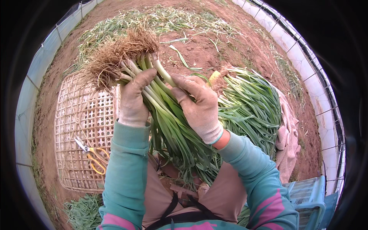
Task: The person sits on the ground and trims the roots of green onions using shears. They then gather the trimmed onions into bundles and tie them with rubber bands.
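A bunch of long green leafy stalks (164, 106), pale at the base with brown roots (126, 54), fills my gloved left hand (136, 92). Its thumb lies across the white stems, and the roots point up and away from me. My gloved right hand (197, 105) pinches one pale stalk (163, 70) at the bunch's right side between thumb and fingers. The leaves hang down towards my lap. Beyond my right wrist lies a large heap of the same plants (250, 106), roots towards the far side, partly hidden by my arm.
Yellow-handled scissors (93, 155) rest on an upturned plastic crate (72, 115) at left. A pink cloth (286, 138) lies under the heap. Blue crates (307, 195) stand at lower right. Cut leaves (172, 18) litter the soil ahead, and more leaves (83, 212) lie lower left. Plastic-sheet walls (302, 66) flank both sides.
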A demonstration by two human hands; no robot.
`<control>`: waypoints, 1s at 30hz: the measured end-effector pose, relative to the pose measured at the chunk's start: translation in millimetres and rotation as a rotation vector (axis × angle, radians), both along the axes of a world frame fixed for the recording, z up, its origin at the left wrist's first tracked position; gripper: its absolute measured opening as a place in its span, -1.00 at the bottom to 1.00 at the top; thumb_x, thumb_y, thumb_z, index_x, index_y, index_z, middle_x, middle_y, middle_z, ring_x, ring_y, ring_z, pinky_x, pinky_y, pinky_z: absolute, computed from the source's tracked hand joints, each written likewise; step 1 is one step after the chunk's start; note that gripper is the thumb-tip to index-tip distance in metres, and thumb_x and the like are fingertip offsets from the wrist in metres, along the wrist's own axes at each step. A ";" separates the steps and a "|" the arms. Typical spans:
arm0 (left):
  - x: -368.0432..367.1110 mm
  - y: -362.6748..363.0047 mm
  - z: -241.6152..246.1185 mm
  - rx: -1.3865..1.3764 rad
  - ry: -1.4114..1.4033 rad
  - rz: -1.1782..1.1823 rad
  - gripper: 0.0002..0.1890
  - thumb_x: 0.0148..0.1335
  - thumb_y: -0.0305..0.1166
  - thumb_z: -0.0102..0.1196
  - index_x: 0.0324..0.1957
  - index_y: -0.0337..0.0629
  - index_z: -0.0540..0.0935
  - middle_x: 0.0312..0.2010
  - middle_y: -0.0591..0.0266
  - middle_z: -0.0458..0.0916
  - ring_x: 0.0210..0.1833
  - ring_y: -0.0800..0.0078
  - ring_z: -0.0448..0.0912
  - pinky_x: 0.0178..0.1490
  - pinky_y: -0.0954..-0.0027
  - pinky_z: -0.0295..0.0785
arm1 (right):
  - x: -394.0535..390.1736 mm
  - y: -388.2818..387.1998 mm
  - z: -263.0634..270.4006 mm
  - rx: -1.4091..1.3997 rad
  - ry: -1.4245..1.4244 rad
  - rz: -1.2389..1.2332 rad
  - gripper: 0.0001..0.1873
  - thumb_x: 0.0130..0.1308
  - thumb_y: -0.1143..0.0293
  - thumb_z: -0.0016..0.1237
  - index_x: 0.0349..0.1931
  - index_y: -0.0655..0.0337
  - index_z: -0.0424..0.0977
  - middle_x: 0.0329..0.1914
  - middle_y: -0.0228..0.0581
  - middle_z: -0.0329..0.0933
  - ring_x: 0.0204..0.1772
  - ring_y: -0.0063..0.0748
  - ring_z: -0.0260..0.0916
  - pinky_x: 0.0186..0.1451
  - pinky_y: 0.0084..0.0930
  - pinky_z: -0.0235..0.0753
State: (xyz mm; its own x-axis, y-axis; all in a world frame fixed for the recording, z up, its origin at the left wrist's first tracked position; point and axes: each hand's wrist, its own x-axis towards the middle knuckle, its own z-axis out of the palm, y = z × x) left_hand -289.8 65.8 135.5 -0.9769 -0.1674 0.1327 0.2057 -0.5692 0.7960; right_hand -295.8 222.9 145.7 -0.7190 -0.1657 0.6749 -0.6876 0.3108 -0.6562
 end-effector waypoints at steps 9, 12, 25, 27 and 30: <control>-1.5 11.7 3.8 0.018 0.068 -0.081 -0.68 0.24 -0.42 0.14 0.01 -0.35 0.57 -0.14 0.16 0.64 -0.08 0.40 0.60 0.08 0.37 0.49 | 5.7 -6.3 -4.6 -0.112 0.127 -0.017 -0.73 0.07 0.62 0.17 -0.16 0.29 0.60 -0.26 -0.09 0.56 -0.25 -0.17 0.56 -0.20 -0.39 0.54; 1.4 12.7 8.2 0.051 0.006 -0.042 -0.73 0.14 -0.47 0.26 -0.11 -0.34 0.61 -0.26 0.20 0.65 -0.23 0.44 0.62 -0.12 0.43 0.54 | 10.6 -7.4 -10.2 -0.078 0.197 0.006 -0.68 0.03 0.64 0.18 -0.13 0.29 0.58 -0.29 -0.16 0.54 -0.20 -0.14 0.53 -0.18 -0.37 0.53; -3.7 -54.3 7.9 -0.289 -0.115 0.167 -0.69 0.26 -0.33 0.14 -0.07 -0.37 0.66 -0.25 0.17 0.62 -0.19 0.42 0.57 -0.01 0.47 0.49 | 82.1 79.1 -234.6 0.699 -0.946 0.177 -0.61 0.47 0.19 -0.40 0.02 0.23 0.44 -0.03 0.21 0.50 0.09 0.17 0.45 0.10 -0.08 0.45; 0.9 -59.1 5.5 -0.299 0.026 0.092 -0.70 0.26 -0.34 0.14 -0.08 -0.37 0.66 -0.24 0.18 0.61 -0.16 0.42 0.57 -0.01 0.48 0.47 | 122.0 95.6 -272.8 1.388 -0.849 0.753 -0.60 0.36 0.33 -0.34 0.09 0.28 0.45 0.01 0.07 0.55 -0.04 0.14 0.51 0.00 -0.11 0.50; 7.3 -54.9 3.0 -0.355 0.055 0.135 -0.72 0.25 -0.34 0.16 -0.13 -0.39 0.66 -0.25 0.18 0.60 -0.16 0.43 0.56 -0.02 0.50 0.46 | 140.7 113.7 -287.4 1.522 -1.072 1.269 -0.59 0.27 0.29 -0.21 0.05 0.26 0.50 -0.06 0.01 0.59 -0.11 0.03 0.55 -0.04 -0.16 0.52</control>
State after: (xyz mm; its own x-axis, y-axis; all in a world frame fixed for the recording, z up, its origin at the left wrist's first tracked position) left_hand -282.5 10.8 138.5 -0.9389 -0.2285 0.2572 0.3079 -0.2245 0.9245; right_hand -155.1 336.6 -141.7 0.2471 -0.5430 -0.8026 -0.5418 0.6093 -0.5790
